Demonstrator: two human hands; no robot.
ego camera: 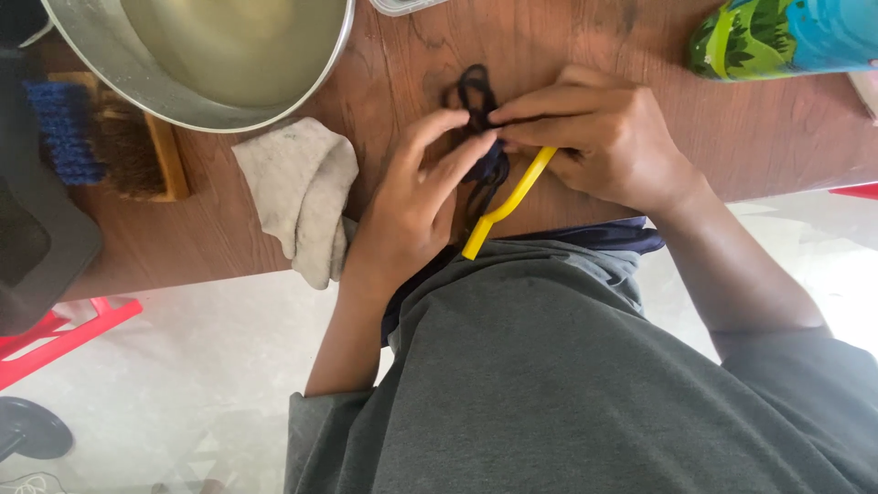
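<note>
My left hand [412,206] and my right hand [608,137] meet over a dark navy lace or cord [476,101] lying on the brown wooden table [750,128]. Fingers of both hands pinch the cord where it bunches. A yellow plastic handle [508,203] runs from under my right hand down toward my grey shirt; my right hand seems to grip its upper end. What the handle belongs to is hidden by my fingers.
A large metal basin [197,64] of cloudy water stands at the table's far left. A grey cloth [302,197] lies beside it. A wooden brush [123,146] sits at the left edge. A green and blue container [786,37] lies at top right. Red stool legs [64,334] stand on the floor.
</note>
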